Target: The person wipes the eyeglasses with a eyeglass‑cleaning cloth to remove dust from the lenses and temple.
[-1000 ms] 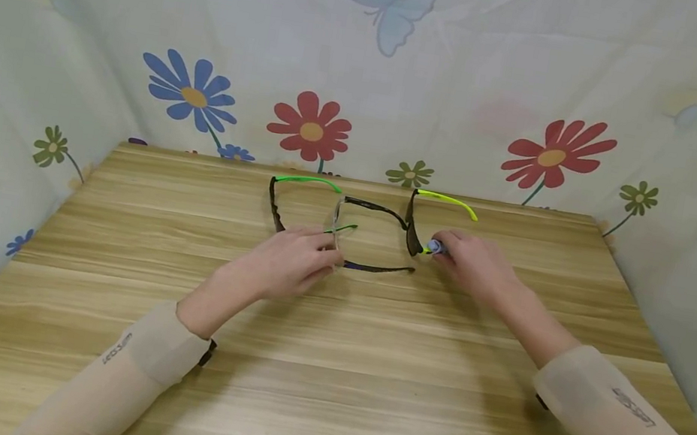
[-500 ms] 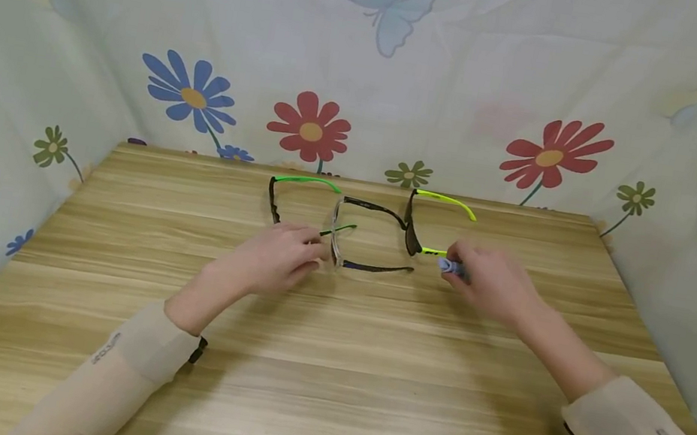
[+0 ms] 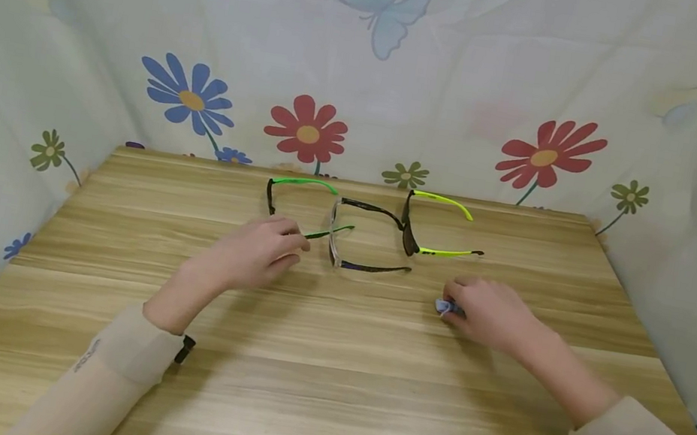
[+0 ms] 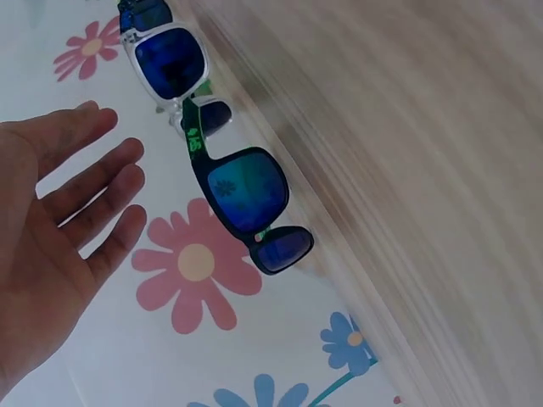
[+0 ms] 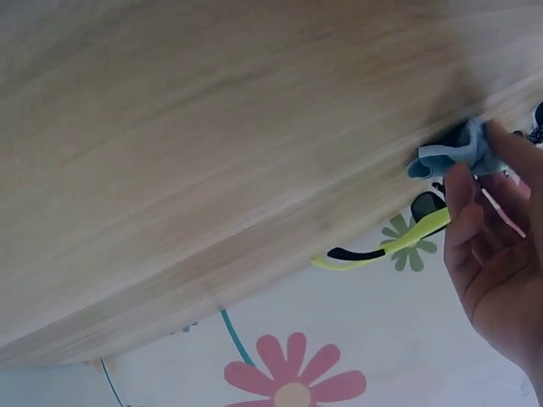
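Three pairs of sunglasses stand in a row with their temples unfolded. The green-templed pair [image 3: 306, 182] is at the left, its lower front partly hidden by my left hand [image 3: 255, 252]. My left fingers are extended and hold nothing, and the left wrist view shows them apart from the dark lenses [image 4: 249, 191]. In the middle is the clear-fronted pair [image 3: 374, 269] with dark temples; at the right, the yellow-templed pair [image 3: 445, 253]. My right hand [image 3: 494, 313], in front of the yellow temple, pinches a small crumpled light-blue cloth [image 5: 458, 157] between thumb and fingers.
The sunglasses stand toward the back of a wood-grain table [image 3: 336, 383]. A white curtain [image 3: 453, 74] printed with flowers and a butterfly surrounds the table's back and sides.
My right hand has drawn back from the yellow temple toward the front with the cloth. My left hand has let go of the clear-fronted pair and moved left. The sunglasses stay put.
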Tool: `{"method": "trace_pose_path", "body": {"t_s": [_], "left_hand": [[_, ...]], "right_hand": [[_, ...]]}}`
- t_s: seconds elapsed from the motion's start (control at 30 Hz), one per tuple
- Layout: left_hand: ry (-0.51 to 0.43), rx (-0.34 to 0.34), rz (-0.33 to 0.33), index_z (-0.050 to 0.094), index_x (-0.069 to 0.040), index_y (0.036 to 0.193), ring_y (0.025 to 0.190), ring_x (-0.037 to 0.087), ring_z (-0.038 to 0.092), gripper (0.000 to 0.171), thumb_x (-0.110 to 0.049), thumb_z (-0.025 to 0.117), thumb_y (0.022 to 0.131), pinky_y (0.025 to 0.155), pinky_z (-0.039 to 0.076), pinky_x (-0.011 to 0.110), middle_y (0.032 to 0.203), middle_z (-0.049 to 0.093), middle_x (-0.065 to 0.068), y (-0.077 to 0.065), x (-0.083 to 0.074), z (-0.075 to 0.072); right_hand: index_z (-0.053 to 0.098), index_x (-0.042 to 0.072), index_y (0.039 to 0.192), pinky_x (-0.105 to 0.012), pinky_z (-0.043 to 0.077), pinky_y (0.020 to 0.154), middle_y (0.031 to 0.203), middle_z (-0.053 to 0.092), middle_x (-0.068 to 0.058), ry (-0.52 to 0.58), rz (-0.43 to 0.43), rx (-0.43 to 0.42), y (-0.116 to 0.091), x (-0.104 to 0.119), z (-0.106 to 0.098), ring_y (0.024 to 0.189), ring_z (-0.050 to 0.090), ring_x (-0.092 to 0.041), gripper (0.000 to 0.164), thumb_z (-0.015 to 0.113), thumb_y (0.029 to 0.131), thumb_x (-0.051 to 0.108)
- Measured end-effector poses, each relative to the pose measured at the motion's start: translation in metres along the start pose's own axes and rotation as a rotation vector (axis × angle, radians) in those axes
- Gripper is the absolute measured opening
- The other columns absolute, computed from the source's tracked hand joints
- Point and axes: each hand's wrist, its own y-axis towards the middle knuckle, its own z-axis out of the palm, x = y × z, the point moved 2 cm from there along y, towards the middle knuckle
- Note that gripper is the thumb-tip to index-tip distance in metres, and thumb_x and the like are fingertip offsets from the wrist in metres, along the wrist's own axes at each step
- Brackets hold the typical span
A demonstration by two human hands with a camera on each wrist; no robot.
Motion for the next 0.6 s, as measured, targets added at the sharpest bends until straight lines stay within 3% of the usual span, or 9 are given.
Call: {"method": "trace_pose_path", "body": {"t_s": [0.17,0.33,0.47,0.6], "left_hand": [[0.006,-0.022,-0.037,0.072,-0.003,0.116,0.101,0.029,0.063,0.021,-0.009,0.073,0.096,0.094,0.051,0.047,0.110,0.067,0.012,-0.006,0.007,-0.001],[0.009,-0.081,-0.086,0.072,-0.001,0.115,0.103,0.034,0.063,0.023,-0.010,0.075,0.095,0.093,0.050,0.053,0.110,0.067,0.014,-0.018,0.014,-0.005],[0.014,-0.115,-0.170,0.070,0.000,0.119,0.113,0.039,0.062,0.027,-0.014,0.074,0.096,0.097,0.046,0.060,0.119,0.066,0.018,-0.032,0.023,-0.011],[0.013,-0.118,-0.276,0.065,0.001,0.127,0.125,0.045,0.054,0.035,-0.017,0.071,0.099,0.102,0.039,0.066,0.134,0.059,0.024,-0.050,0.035,-0.016]], "right_hand": [[0.073,0.010,0.102,-0.035,0.052,0.058,0.091,0.066,0.000,0.040,0.028,-0.036,-0.007,-0.005,-0.006,0.069,0.061,-0.011,0.026,0.078,0.093,0.034],[0.072,0.006,0.112,-0.040,0.056,0.064,0.099,0.072,-0.005,0.065,0.137,-0.084,-0.019,-0.019,-0.022,0.075,0.067,-0.015,0.034,0.071,0.098,0.037],[0.070,0.003,0.116,-0.043,0.057,0.066,0.102,0.071,-0.009,0.086,0.231,-0.090,-0.033,-0.036,-0.034,0.079,0.066,-0.020,0.036,0.070,0.100,0.034],[0.063,-0.002,0.126,-0.053,0.057,0.076,0.116,0.068,-0.020,0.131,0.337,-0.103,-0.050,-0.055,-0.043,0.096,0.067,-0.036,0.045,0.067,0.101,0.035]]}}
